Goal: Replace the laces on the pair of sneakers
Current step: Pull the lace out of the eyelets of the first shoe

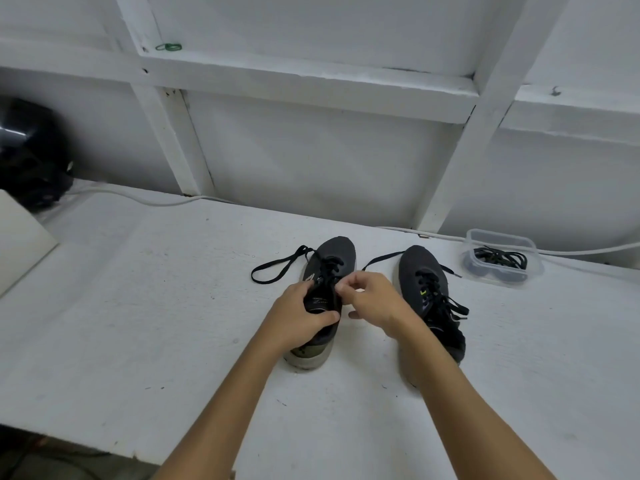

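Two dark grey sneakers stand side by side on the white table (138,306), toes pointing away from me. My left hand (298,317) grips the left sneaker (337,251) around its tongue and collar. My right hand (374,299) pinches the black lace (273,268) at the upper eyelets of that shoe; a loose loop of this lace trails out to the left on the table. The right sneaker (420,268) stands untouched beside my right forearm, its black laces threaded and hanging loose.
A clear plastic container (500,258) with a bundle of black laces sits at the back right. A white cable (138,199) runs along the wall. A black helmet (31,154) and a white board (20,237) are at the far left.
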Demonstrator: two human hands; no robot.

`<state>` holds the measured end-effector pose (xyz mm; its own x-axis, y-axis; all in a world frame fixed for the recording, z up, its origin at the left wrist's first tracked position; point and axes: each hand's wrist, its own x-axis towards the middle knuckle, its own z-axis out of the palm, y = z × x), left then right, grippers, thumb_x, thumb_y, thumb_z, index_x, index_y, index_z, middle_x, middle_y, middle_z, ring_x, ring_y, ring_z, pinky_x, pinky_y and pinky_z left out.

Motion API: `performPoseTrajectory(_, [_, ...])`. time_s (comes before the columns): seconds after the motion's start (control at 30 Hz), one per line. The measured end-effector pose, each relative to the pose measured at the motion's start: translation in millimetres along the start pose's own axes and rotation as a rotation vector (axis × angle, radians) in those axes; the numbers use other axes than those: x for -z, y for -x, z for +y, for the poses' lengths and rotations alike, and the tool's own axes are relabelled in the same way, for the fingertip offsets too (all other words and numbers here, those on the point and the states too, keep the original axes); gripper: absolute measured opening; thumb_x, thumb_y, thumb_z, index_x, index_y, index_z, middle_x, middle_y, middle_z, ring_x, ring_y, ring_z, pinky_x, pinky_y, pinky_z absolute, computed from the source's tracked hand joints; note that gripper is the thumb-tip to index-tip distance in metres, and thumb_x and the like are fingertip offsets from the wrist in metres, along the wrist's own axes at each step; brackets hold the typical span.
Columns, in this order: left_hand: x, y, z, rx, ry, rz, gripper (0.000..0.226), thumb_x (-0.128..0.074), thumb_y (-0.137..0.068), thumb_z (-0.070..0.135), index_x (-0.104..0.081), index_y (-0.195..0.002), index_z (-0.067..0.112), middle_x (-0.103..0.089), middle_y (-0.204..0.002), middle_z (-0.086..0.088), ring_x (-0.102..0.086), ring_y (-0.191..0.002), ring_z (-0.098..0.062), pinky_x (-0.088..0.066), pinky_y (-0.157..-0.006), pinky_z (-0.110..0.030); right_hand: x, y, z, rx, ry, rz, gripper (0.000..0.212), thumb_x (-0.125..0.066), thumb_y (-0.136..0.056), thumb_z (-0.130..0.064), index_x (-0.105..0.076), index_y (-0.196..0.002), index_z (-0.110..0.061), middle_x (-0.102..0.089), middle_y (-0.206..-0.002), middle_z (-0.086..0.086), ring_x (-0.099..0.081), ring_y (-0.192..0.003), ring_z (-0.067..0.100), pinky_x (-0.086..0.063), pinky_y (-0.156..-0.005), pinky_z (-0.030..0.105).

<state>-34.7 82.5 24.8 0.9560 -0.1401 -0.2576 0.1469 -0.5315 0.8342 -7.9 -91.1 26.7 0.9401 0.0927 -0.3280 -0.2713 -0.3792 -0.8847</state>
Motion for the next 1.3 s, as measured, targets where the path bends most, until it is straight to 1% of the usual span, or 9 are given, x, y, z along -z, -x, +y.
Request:
performPoseTrajectory(0.13, [-2, 1, 3, 0.022, -0.06, 0.026, 0.039, -0.075, -0.081, 0.039, -0.058, -0.116, 0.036, -0.06, -0.107, 0.019, -0.059, -0.098, -0.006, -0.043, -0.073, -0.017, 8, -8, -10, 0.023, -0.002, 0.078, 0.015, -0.051, -0.104, -0.025, -0.06, -0.102, -0.014, -0.07, -0.103, 0.002, -0.074, -0.088, 0.011, -0.064, -0.072, 0.036])
performPoseTrajectory(0.3, [-1, 0, -1, 0.045, -0.033, 0.023, 0.046, -0.075, -0.079, 0.041, -0.06, -0.122, 0.037, -0.062, -0.116, 0.014, -0.06, -0.104, -0.008, -0.047, -0.08, -0.024, 3, 1, 1, -0.084, -0.156, 0.031, 0.031, -0.06, -0.1, -0.039, -0.069, -0.101, -0.01, -0.073, -0.101, 0.004, -0.073, -0.093, 0.016, -0.064, -0.068, 0.035])
performPoseTrajectory(0.5, [-1, 1, 3, 0.015, -0.049, 0.031, 0.038, -0.076, -0.079, 0.04, -0.061, -0.113, 0.035, -0.064, -0.104, 0.018, -0.061, -0.095, -0.002, -0.047, -0.074, -0.019, -1, 0, 5, 0.049, -0.017, -0.029, 0.015, -0.063, -0.099, -0.027, -0.071, -0.094, -0.016, -0.073, -0.096, 0.0, -0.07, -0.092, 0.016, -0.06, -0.072, 0.027])
performPoseTrajectory(0.67, [-2, 0, -1, 0.041, -0.036, 0.027, 0.051, -0.077, -0.079, 0.043, -0.057, -0.125, 0.034, -0.06, -0.119, 0.014, -0.06, -0.107, -0.01, -0.046, -0.083, -0.025, 11, -5, -6, 0.023, -0.192, 0.205, 0.019, -0.054, -0.104, -0.026, -0.065, -0.1, -0.01, -0.066, -0.102, 0.001, -0.07, -0.082, 0.011, -0.062, -0.066, 0.028])
performPoseTrajectory(0.8, [-4, -1, -6, 0.008, -0.037, 0.037, 0.05, -0.074, -0.076, 0.046, -0.058, -0.123, 0.04, -0.06, -0.121, 0.014, -0.06, -0.105, -0.006, -0.05, -0.086, -0.027, 6, 4, 2, -0.109, -0.17, -0.026, 0.023, -0.063, -0.1, -0.035, -0.073, -0.101, -0.014, -0.074, -0.098, 0.0, -0.072, -0.09, 0.012, -0.061, -0.069, 0.027])
performPoseTrajectory(0.97, [-3, -2, -7, 0.008, -0.052, 0.039, 0.053, -0.072, -0.076, 0.048, -0.057, -0.126, 0.04, -0.057, -0.123, 0.015, -0.058, -0.108, -0.007, -0.049, -0.087, -0.027, 6, 5, 0, -0.095, -0.21, -0.104, 0.032, -0.066, -0.095, -0.045, -0.078, -0.102, -0.016, -0.077, -0.097, -0.005, -0.07, -0.089, 0.003, -0.058, -0.074, 0.024])
performPoseTrajectory(1.07, [-3, -3, -8, -0.002, -0.053, 0.032, 0.05, -0.072, -0.075, 0.048, -0.058, -0.122, 0.043, -0.058, -0.122, 0.015, -0.059, -0.106, -0.006, -0.049, -0.084, -0.026, 13, 1, 2, -0.071, -0.17, -0.189, 0.024, -0.072, -0.093, -0.038, -0.077, -0.104, -0.017, -0.078, -0.1, -0.007, -0.071, -0.095, 0.005, -0.057, -0.079, 0.025])
performPoseTrajectory(1.2, [-4, -3, -8, 0.027, -0.049, 0.04, 0.056, -0.072, -0.072, 0.052, -0.057, -0.125, 0.041, -0.058, -0.123, 0.014, -0.059, -0.107, -0.007, -0.051, -0.087, -0.029, 9, -10, 2, 0.054, 0.085, -0.015, 0.014, -0.069, -0.096, -0.028, -0.076, -0.09, -0.018, -0.075, -0.085, -0.007, -0.068, -0.081, 0.011, -0.054, -0.077, 0.028])
performPoseTrajectory(1.3, [-4, -3, -7, 0.033, -0.036, 0.04, 0.052, -0.075, -0.077, 0.045, -0.058, -0.126, 0.037, -0.057, -0.124, 0.013, -0.058, -0.108, -0.009, -0.048, -0.086, -0.027, 9, -15, -7, 0.136, 0.007, 0.329, 0.017, -0.063, -0.099, -0.027, -0.07, -0.089, -0.015, -0.07, -0.081, -0.005, -0.063, -0.071, 0.008, -0.051, -0.068, 0.026])
